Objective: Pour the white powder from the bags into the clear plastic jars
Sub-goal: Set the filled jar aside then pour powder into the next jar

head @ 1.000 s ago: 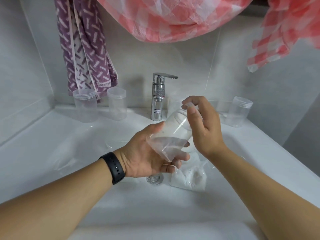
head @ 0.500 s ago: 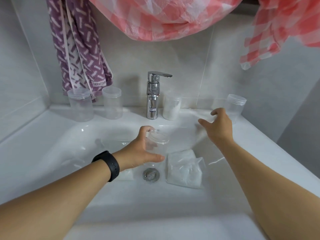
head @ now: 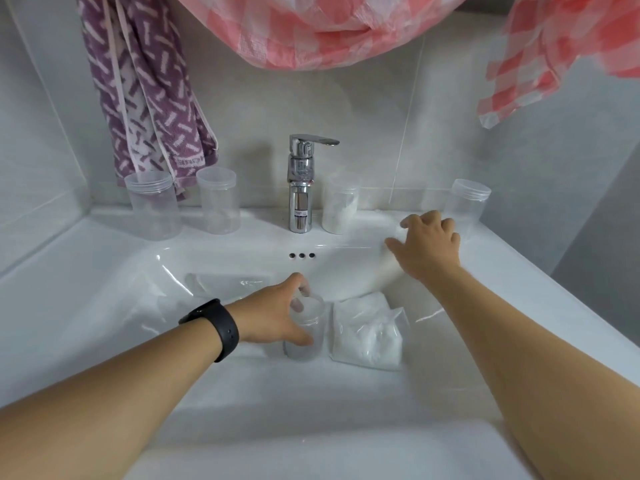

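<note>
My left hand (head: 273,317) grips a clear plastic jar (head: 308,336) that stands upright in the sink basin (head: 104,306), beside a bag of white powder (head: 367,336) lying to its right. My right hand (head: 427,245) hovers with spread fingers over the sink's back right ledge, holding nothing, just left of an empty clear jar (head: 465,209). A jar partly filled with white powder (head: 339,211) stands right of the faucet (head: 300,188). Two empty jars (head: 152,206) (head: 218,202) stand on the back left ledge.
A purple patterned towel (head: 145,91) hangs at the back left, and pink checked cloth (head: 311,29) hangs overhead. A flat clear plastic bag (head: 225,282) lies in the basin's left part. Tiled walls close in behind and on both sides.
My left hand lowered the tilted jar and set it upright in the basin. My right hand left the jar's mouth and moved right and back toward the ledge.
</note>
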Available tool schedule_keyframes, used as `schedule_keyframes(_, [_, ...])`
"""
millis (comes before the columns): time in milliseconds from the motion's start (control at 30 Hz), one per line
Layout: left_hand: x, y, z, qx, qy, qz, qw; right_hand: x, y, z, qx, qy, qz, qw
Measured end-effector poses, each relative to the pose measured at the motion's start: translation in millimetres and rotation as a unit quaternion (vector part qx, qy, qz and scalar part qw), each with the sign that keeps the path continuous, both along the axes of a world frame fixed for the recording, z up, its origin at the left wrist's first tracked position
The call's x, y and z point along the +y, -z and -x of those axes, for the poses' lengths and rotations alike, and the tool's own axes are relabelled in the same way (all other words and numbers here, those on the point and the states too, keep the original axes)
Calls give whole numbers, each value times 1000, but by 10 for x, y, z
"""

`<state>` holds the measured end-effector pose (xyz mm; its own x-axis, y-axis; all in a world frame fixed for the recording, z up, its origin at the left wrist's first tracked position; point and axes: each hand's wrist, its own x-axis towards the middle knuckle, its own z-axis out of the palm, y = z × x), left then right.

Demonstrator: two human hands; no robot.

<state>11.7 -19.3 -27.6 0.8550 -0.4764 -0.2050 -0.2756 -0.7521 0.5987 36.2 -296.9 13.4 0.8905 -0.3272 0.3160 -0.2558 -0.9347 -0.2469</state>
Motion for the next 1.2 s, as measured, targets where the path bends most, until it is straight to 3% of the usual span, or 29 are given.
schedule_keyframes(67, [0, -23, 16, -27, 4, -22, 999, 138, -119, 94, 5, -50, 25, 998])
schedule_keyframes(133, [-10, -29, 32, -32, 6, -27, 999, 303, -213, 221, 52, -121, -17, 991])
schedule_keyframes(267, [-14, -33, 38, -22, 4, -37, 999, 559, -42, 354, 331, -210, 77, 917])
schedule_keyframes(333, [-13, -43, 38, -18, 5, -49, 999, 574, 54, 355, 393, -203, 98, 892])
schedule_keyframes(467, [-61, -55, 66, -52, 13, -14, 998, 616, 50, 352, 400, -198, 117, 887])
schedule_keyframes(600, [-141, -118, 48, -154, -35, 147, 976, 670, 18, 379, 453, -221, 64, 861])
schedule_keyframes(700, [-114, -145, 16, -203, -77, 227, 949, 738, -11, 462, 521, -244, 5, 818])
schedule_keyframes(800, [-92, -154, 3, -213, -92, 227, 946, 807, 68, 512, 539, -255, 51, 801])
schedule_keyframes(933, [-88, -157, 6, -213, -90, 228, 946, 806, 57, 530, 545, -202, 83, 810])
schedule_keyframes(1033, [-79, -166, 6, -210, -87, 232, 946, 726, 64, 513, 561, -189, 28, 805])
schedule_keyframes(1133, [-92, -176, 18, -208, -82, 237, 945, 590, -78, 507, 511, -222, -24, 830])
schedule_keyframes(1200, [-101, -205, 32, -207, -71, 243, 945, 464, -239, 514, 500, -255, -120, 819])
